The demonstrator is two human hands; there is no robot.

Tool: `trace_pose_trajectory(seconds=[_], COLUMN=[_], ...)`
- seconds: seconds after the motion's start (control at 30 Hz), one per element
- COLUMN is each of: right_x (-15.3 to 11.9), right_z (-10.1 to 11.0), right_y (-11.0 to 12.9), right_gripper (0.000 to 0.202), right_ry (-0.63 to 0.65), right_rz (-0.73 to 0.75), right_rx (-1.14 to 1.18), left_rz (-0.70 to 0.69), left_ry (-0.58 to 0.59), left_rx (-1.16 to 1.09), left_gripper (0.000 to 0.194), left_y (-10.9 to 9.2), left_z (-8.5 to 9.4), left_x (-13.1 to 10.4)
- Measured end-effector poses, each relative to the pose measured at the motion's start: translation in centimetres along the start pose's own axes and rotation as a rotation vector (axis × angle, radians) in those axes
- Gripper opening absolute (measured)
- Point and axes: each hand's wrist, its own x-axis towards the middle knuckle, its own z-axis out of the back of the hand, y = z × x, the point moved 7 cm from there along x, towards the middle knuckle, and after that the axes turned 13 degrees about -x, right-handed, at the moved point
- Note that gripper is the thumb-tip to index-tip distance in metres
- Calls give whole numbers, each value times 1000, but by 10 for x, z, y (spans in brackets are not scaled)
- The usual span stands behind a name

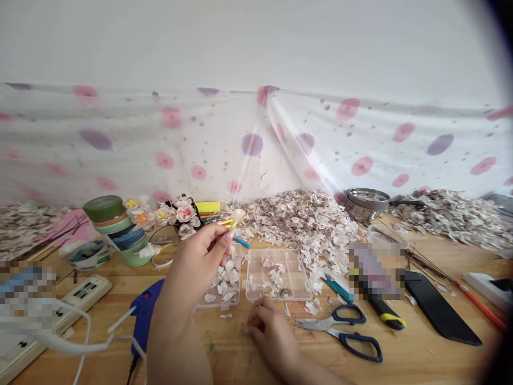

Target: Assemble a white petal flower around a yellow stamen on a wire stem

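Note:
My left hand [208, 248] is raised over the table, closed in a pinch. Between thumb and forefinger it holds a small flower piece [238, 216] with a cream-white petal and some yellow by the fingertips. Lower and to the right, my right hand [269, 326] rests close to the tabletop with its fingers curled in; anything between them is hidden. Just beyond it lies a clear divided box [250, 289] with some petal-like flakes inside. Partly behind my left hand is another clear tray [237, 299] holding white petals [227, 286].
Navy-handled scissors [340, 326] lie right of my right hand. A blue glue gun [146, 315] and a power strip [86, 294] with cables are at left. Finished flowers [184, 211] stand beside a green jar [120, 230]. Flakes are heaped [296, 219] behind, near metal pans [366, 203].

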Motion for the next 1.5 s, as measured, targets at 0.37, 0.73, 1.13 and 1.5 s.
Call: trace_pose_trajectory(seconds=[0.37, 0.73, 1.13, 1.5], right_x=[47, 65, 66, 69], right_z=[110, 166, 137, 117], right_y=[5, 30, 38, 32], right_gripper=[25, 32, 41, 35], right_ry=[-157, -133, 108, 198], right_rz=[-44, -31, -119, -108], right_rx=[304, 469, 477, 340], left_rz=[87, 62, 46, 49], left_ry=[222, 488, 519, 531], left_rx=[604, 946, 1045, 1114], left_gripper=[33, 33, 33, 33], left_y=[-5, -7, -9, -3], left_z=[-15, -52, -65, -66], left_x=[-9, -19, -14, -14])
